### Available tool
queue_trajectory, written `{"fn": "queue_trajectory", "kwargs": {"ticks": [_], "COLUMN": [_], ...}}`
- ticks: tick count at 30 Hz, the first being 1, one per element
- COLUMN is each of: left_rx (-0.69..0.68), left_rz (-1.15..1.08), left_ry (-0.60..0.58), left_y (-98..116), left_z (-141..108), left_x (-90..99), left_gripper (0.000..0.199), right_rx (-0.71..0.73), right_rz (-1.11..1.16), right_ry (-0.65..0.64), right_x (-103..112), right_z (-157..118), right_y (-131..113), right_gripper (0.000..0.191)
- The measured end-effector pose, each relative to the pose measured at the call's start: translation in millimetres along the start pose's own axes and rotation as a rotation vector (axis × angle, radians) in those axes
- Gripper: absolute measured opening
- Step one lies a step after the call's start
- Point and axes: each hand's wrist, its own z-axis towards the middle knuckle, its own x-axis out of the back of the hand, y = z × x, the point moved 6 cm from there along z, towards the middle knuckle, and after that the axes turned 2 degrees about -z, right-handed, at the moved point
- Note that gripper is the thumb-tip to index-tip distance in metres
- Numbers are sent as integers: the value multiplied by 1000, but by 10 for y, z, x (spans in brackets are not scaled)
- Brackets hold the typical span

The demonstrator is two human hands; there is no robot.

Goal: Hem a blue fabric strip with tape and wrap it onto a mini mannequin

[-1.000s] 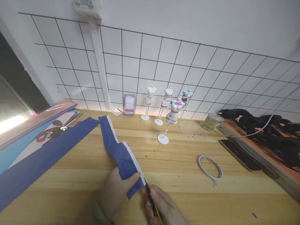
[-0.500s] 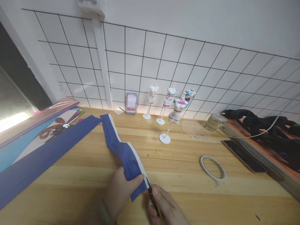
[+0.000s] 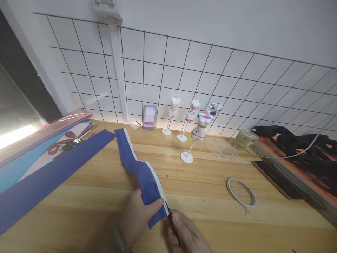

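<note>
My left hand (image 3: 138, 214) pinches a long blue strip (image 3: 149, 184) near its close end, thumb on top. A white band of tape runs down the strip's right edge. The strip lies wavy and reaches away to the far left. In my right hand (image 3: 186, 233) is a pair of small dark scissors (image 3: 172, 223), fingers wrapped about the handles. Their blades meet the strip's white edge, just right of my left thumb. Part of the handles is hidden by my fingers.
A wide blue strip (image 3: 58, 175) lies at left beside coloured sheets and brown-handled scissors (image 3: 75, 140). Several small dress forms (image 3: 198, 131) stand at the back. To the right are a tape roll (image 3: 242, 203), a phone (image 3: 277, 181) and a glass jar (image 3: 244, 138).
The view has shifted slightly, so the scene sits a little further right and lower. Both hands keep their hold, and the scissor blades now appear more parted at the white edge.
</note>
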Motion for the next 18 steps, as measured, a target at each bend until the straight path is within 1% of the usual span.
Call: {"fn": "queue_trajectory", "kwargs": {"ticks": [4,8,14,18], "left_rx": [2,-21,-13,11], "left_rz": [5,16,15,18], "left_ry": [-11,-20,-12,0], "left_y": [4,5,-9,-25], "left_z": [-6,2,7,-1], "left_x": [-8,-13,-11,2], "left_gripper": [21,22,22,23], "right_rx": [17,19,22,40], "right_rz": [19,10,9,25], "right_ry": [19,0,22,29], "right_x": [13,-3,-5,-22], "right_z": [13,11,0,-13], "right_y": [3,-9,-29,-64], "right_gripper": [52,52,53,50]}}
